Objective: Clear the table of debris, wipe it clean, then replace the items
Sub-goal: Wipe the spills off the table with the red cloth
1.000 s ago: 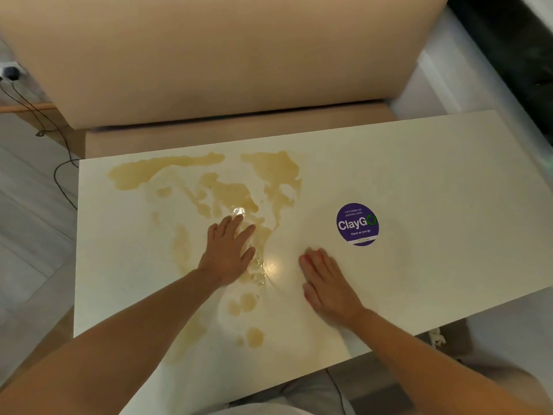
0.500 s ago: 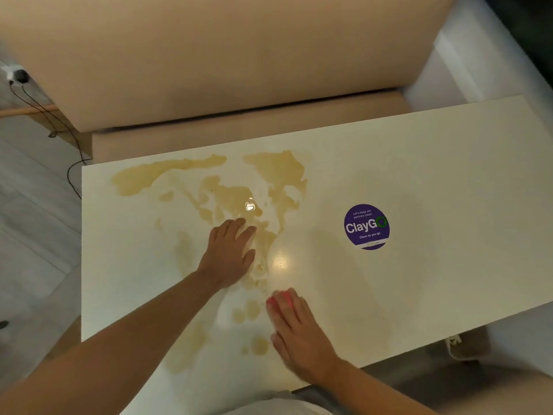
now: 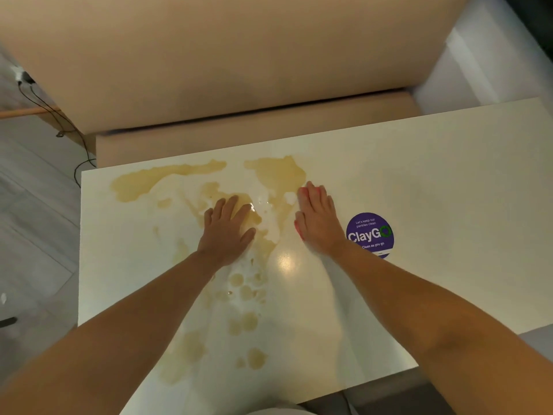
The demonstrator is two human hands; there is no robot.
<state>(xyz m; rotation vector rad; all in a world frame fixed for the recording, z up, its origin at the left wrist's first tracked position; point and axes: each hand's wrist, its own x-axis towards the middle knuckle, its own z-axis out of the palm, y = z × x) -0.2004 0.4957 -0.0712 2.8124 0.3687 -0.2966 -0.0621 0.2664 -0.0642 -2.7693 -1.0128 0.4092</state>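
Note:
A white table (image 3: pixel 449 190) carries a wide yellowish-brown spill (image 3: pixel 278 172) across its left and middle part, with blots trailing toward the near edge. My left hand (image 3: pixel 227 232) lies flat on the wet patch, fingers straight. My right hand (image 3: pixel 318 218) presses flat on a pink cloth (image 3: pixel 302 193), of which only thin edges show at the fingertips and along the thumb side. The right hand sits at the right rim of the spill, just left of a purple round "ClayGo" sticker (image 3: pixel 371 235).
A beige padded bench (image 3: pixel 239 136) with a tall backrest runs along the table's far edge. Grey floor with black cables (image 3: pixel 39 100) lies to the left. The table's right half shows no stains.
My right hand with the pink cloth has swept from the near middle of the table away from me, up to the spill's far right part. The left hand has stayed put.

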